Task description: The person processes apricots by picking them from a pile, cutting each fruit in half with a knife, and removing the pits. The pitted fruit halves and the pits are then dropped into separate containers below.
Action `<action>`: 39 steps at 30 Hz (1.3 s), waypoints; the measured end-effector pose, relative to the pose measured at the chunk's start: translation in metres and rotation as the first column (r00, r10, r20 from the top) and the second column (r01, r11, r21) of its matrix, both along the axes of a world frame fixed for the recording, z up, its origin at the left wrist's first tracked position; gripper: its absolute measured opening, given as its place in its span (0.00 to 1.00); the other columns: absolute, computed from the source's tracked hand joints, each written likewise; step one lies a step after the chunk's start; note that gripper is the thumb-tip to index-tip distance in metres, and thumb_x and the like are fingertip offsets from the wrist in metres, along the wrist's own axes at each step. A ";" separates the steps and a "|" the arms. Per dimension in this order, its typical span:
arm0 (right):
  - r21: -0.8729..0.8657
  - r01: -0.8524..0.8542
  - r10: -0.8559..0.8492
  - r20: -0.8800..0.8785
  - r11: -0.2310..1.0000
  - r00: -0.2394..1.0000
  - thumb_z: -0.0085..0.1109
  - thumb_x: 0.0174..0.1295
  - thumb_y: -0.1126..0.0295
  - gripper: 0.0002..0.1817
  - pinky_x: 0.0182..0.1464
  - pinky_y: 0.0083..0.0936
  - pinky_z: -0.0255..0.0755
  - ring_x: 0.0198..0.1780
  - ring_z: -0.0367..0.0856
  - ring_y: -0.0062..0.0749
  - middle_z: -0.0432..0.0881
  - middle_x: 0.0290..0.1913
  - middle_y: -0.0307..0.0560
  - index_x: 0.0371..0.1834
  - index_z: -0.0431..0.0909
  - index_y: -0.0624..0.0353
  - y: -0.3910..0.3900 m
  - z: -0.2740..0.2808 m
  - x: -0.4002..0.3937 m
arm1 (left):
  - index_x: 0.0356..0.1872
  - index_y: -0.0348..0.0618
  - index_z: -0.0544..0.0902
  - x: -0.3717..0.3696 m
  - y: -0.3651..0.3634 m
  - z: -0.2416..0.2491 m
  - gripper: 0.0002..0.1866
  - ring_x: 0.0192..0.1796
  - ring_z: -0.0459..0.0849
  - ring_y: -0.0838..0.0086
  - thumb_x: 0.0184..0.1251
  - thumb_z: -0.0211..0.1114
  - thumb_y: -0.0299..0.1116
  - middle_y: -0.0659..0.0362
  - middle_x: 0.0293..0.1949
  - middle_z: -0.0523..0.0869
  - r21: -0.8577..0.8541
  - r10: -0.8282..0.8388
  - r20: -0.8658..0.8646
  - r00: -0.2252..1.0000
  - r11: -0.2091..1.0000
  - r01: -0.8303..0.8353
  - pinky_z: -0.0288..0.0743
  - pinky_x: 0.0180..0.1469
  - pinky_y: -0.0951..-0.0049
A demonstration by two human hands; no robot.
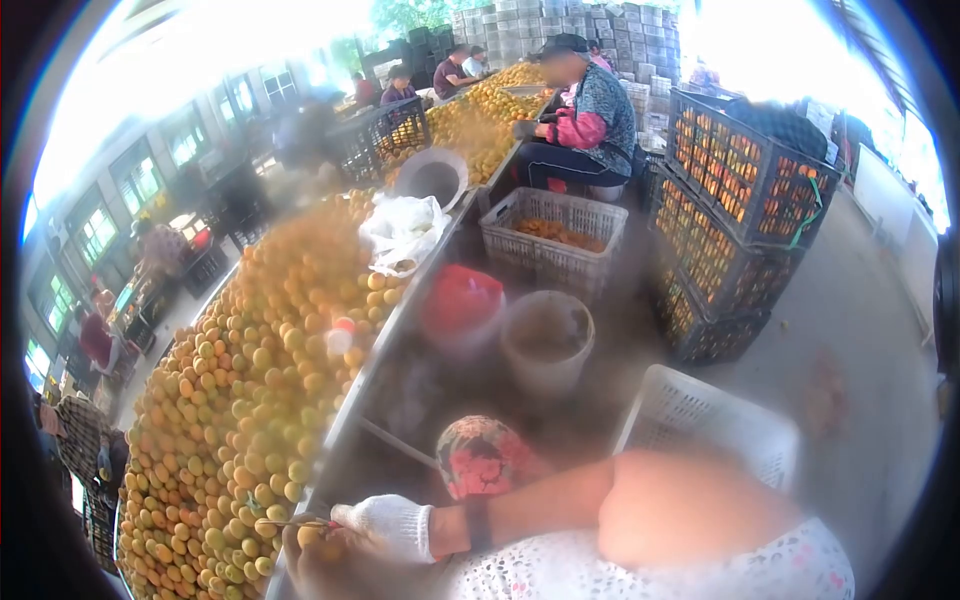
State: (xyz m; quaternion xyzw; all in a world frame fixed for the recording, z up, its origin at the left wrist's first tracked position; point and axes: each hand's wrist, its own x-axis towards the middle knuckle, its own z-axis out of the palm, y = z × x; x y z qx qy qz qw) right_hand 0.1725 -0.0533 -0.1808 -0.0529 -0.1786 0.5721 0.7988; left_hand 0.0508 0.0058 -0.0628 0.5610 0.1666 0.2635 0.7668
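My right hand (385, 527), in a white knitted glove, is closed around a thin blade-like tool (288, 523) at the edge of the fruit table. The tool lies across the top of an apricot (309, 536). Beneath it, my left hand (325, 572) is closed on that apricot; it looks brownish and blurred, and its lower part is cut off by the frame. To the left of both hands spreads a large heap of orange-yellow apricots (235, 430). Whether the tool cuts into the fruit is too blurred to see.
A metal table edge (350, 405) runs forward beside my hands. A white plastic bag (403, 233) and a round basin (432, 178) sit on the heap. Buckets (547, 340), crates (555, 245) and stacked fruit crates (735, 215) stand right. A co-worker (590, 120) sits ahead.
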 end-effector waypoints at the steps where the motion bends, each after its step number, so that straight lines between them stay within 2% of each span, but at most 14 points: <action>1: -0.050 0.357 -0.275 0.543 0.933 0.793 0.48 0.78 0.62 0.13 0.42 0.19 0.73 0.39 0.77 0.20 0.78 0.35 0.35 0.47 0.80 0.58 -0.010 0.021 -0.004 | 0.60 0.38 0.75 -0.003 0.002 -0.004 0.17 0.53 0.82 0.65 0.74 0.55 0.33 0.54 0.51 0.83 0.004 -0.002 0.000 1.000 1.000 0.002 0.75 0.57 0.67; 2: 0.105 0.641 -0.346 0.900 0.760 0.263 0.49 0.77 0.59 0.14 0.34 0.23 0.73 0.29 0.77 0.26 0.77 0.26 0.36 0.41 0.80 0.56 -0.021 0.044 -0.006 | 0.57 0.37 0.77 -0.006 0.007 -0.010 0.16 0.53 0.82 0.65 0.74 0.56 0.33 0.53 0.50 0.84 -0.134 -0.045 0.056 0.997 0.990 0.052 0.77 0.55 0.67; 4: -0.061 0.517 -0.199 0.880 0.854 0.431 0.50 0.77 0.58 0.14 0.29 0.22 0.70 0.25 0.75 0.23 0.75 0.25 0.33 0.40 0.80 0.54 -0.043 0.083 -0.004 | 0.55 0.37 0.78 -0.002 0.013 -0.025 0.15 0.52 0.83 0.64 0.73 0.57 0.33 0.53 0.49 0.85 -0.268 -0.066 0.115 0.991 0.959 0.095 0.78 0.53 0.66; 7: -0.351 0.173 0.088 0.617 0.920 0.782 0.46 0.77 0.66 0.12 0.15 0.19 0.58 0.20 0.70 0.15 0.77 0.25 0.33 0.42 0.82 0.52 -0.076 0.119 0.002 | 0.58 0.43 0.78 -0.003 0.024 -0.065 0.18 0.49 0.82 0.71 0.73 0.57 0.41 0.55 0.49 0.83 -0.014 0.273 -0.014 0.962 0.962 -0.273 0.78 0.44 0.69; 8: -0.352 0.219 0.060 0.634 0.910 0.771 0.45 0.75 0.72 0.12 0.18 0.22 0.64 0.22 0.73 0.19 0.79 0.28 0.34 0.45 0.82 0.55 -0.071 0.116 0.005 | 0.62 0.43 0.76 0.002 0.029 -0.060 0.21 0.52 0.82 0.69 0.75 0.57 0.44 0.56 0.51 0.83 -0.206 0.106 0.075 0.992 0.975 -0.088 0.77 0.49 0.66; 9: 0.146 0.575 -0.435 0.805 0.805 0.404 0.50 0.73 0.74 0.09 0.24 0.26 0.72 0.25 0.78 0.24 0.82 0.32 0.35 0.46 0.81 0.59 -0.060 0.092 -0.003 | 0.65 0.43 0.75 -0.002 0.038 -0.051 0.24 0.54 0.82 0.66 0.76 0.56 0.46 0.56 0.54 0.83 -0.370 -0.018 0.201 0.979 0.924 0.093 0.77 0.54 0.63; 10: 0.024 0.572 -0.422 0.700 0.820 0.576 0.56 0.72 0.72 0.05 0.30 0.31 0.75 0.26 0.82 0.34 0.83 0.30 0.44 0.43 0.79 0.62 -0.059 0.101 -0.006 | 0.66 0.41 0.73 0.004 0.005 -0.024 0.24 0.57 0.80 0.65 0.78 0.55 0.45 0.55 0.56 0.82 -0.405 0.104 0.309 0.946 0.914 0.032 0.74 0.59 0.62; 12: 0.371 0.645 -0.311 0.927 0.668 -0.212 0.59 0.72 0.68 0.09 0.30 0.35 0.73 0.26 0.83 0.46 0.81 0.26 0.54 0.39 0.75 0.64 -0.074 0.107 -0.002 | 0.67 0.41 0.72 -0.001 -0.001 -0.014 0.24 0.56 0.79 0.63 0.79 0.55 0.44 0.53 0.56 0.81 -0.090 0.220 0.178 0.959 0.974 -0.207 0.72 0.61 0.62; 14: 0.043 0.517 -0.205 0.944 0.855 0.260 0.59 0.72 0.67 0.11 0.30 0.37 0.72 0.29 0.83 0.56 0.78 0.25 0.61 0.38 0.72 0.64 -0.070 0.097 -0.007 | 0.66 0.40 0.72 -0.006 -0.003 -0.009 0.23 0.54 0.78 0.62 0.79 0.56 0.44 0.52 0.55 0.81 -0.104 0.101 0.288 0.952 0.992 -0.074 0.71 0.61 0.62; 18: 0.158 0.622 -0.187 0.982 0.767 -0.019 0.58 0.72 0.66 0.11 0.31 0.40 0.73 0.34 0.83 0.62 0.80 0.28 0.62 0.40 0.72 0.64 -0.089 0.122 -0.012 | 0.66 0.40 0.71 -0.002 -0.014 0.006 0.25 0.53 0.78 0.61 0.78 0.58 0.46 0.52 0.56 0.80 -0.304 0.001 0.436 0.900 0.942 0.146 0.72 0.59 0.63; 22: 0.231 0.611 -0.207 0.972 0.757 -0.111 0.54 0.74 0.66 0.11 0.32 0.43 0.73 0.39 0.82 0.65 0.81 0.30 0.65 0.42 0.70 0.63 -0.086 0.119 -0.010 | 0.65 0.42 0.69 0.002 -0.032 0.028 0.22 0.52 0.81 0.61 0.76 0.60 0.36 0.54 0.52 0.80 -0.218 0.055 0.351 0.935 0.976 0.025 0.74 0.60 0.56; 32: 0.130 0.601 -0.143 0.989 0.788 -0.027 0.51 0.75 0.64 0.11 0.33 0.44 0.73 0.39 0.82 0.65 0.81 0.30 0.66 0.43 0.70 0.63 -0.051 0.074 -0.013 | 0.65 0.42 0.68 0.021 -0.024 0.020 0.18 0.54 0.83 0.63 0.78 0.56 0.31 0.50 0.51 0.83 -0.155 0.175 0.361 0.916 0.980 -0.126 0.78 0.55 0.68; 35: 0.102 0.593 -0.249 0.953 0.799 0.172 0.50 0.76 0.64 0.11 0.34 0.45 0.73 0.40 0.82 0.65 0.81 0.31 0.67 0.42 0.70 0.63 -0.034 0.050 -0.013 | 0.63 0.43 0.71 0.031 -0.032 0.029 0.20 0.50 0.83 0.67 0.80 0.56 0.42 0.52 0.50 0.83 -0.230 0.164 0.336 0.927 0.969 -0.088 0.79 0.51 0.69; 39: 0.238 0.641 -0.061 0.956 0.730 -0.286 0.51 0.73 0.64 0.11 0.35 0.44 0.76 0.39 0.85 0.59 0.83 0.30 0.60 0.44 0.71 0.63 -0.028 0.041 -0.009 | 0.57 0.43 0.76 0.029 -0.008 -0.002 0.25 0.43 0.82 0.73 0.78 0.55 0.56 0.57 0.46 0.84 -0.221 0.087 0.141 0.986 0.974 -0.054 0.80 0.48 0.72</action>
